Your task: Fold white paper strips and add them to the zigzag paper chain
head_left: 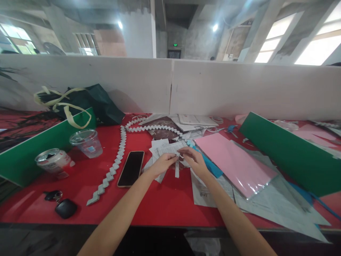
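Just right of the phone (131,169), a left hand (169,161) with thumb and fingertips closed in a pinch on the upper part of a narrow paper strip (177,170). Facing it, a right hand (194,160) with fingers curved and partly spread, tips at the strip's top end; too small to tell whether gripping or only touching. Between the two hands, the strip itself, lower end hanging free towards the near edge of the table (162,211). Held by fingertips alone, presumably because of how thin and slight it is, and low over the table, perhaps for steadiness.

Beneath and beyond the hands, to the right of the phone, loose printed sheets (167,148), probably within easy reach on purpose. Along the phone's left side, then curving behind it and off to the right, a long zigzag chain of folded paper (117,160), probably laid in a bend to fit its length among the other things.

Farther right of the phone, past the hands, a blue strip (213,166), a pink folder (231,160) and more printed papers (277,204) in overlapping layers. Left of the phone, beyond the chain, a clear plastic cup (89,144), a drink can (54,163), and nearer the edge, a black case (66,208) with a key attached. Well behind the phone, a dark green bag (105,106) with pale handles, against a white partition (226,85).
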Tool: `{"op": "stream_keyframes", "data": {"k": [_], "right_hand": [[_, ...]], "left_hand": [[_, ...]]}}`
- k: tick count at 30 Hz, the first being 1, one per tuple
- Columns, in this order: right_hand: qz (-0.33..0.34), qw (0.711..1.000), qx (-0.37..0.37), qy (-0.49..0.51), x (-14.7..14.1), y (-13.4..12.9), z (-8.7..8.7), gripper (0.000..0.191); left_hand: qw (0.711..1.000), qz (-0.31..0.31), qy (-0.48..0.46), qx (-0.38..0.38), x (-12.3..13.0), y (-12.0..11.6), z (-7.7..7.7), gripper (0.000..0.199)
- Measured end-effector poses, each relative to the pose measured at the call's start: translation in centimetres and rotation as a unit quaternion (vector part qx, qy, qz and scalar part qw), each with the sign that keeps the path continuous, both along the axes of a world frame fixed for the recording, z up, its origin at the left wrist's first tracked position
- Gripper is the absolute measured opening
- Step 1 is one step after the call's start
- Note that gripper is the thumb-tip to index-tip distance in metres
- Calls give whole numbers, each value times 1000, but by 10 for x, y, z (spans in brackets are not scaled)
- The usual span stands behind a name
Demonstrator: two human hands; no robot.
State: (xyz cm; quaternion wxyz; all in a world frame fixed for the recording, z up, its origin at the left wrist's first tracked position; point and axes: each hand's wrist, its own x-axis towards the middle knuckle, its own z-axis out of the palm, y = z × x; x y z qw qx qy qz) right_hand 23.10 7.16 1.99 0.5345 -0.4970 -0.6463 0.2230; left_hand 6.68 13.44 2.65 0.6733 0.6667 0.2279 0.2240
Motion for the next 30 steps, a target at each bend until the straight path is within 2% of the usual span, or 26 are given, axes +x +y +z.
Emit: {"op": "stream_keyframes", "data": {"k": [5, 10, 16, 23, 30], "right_hand": [[8, 999, -41, 12, -1, 4, 0, 22], [46, 995, -67, 63, -2, 6, 0, 21], [47, 988, -82, 123, -3, 5, 0, 18], [52, 990, -72, 108, -6, 4, 1, 22], [38, 994, -66, 80, -6, 4, -2, 22]], "left_hand": [[974, 65, 41, 212, 1, -2, -2, 32], [956, 68, 60, 280, 1, -5, -4, 29], [954, 57, 64, 286, 2, -7, -2, 29], [964, 57, 61, 254, 1, -9, 1, 28], [967, 49, 68, 240, 5, -10, -6, 30]]}}
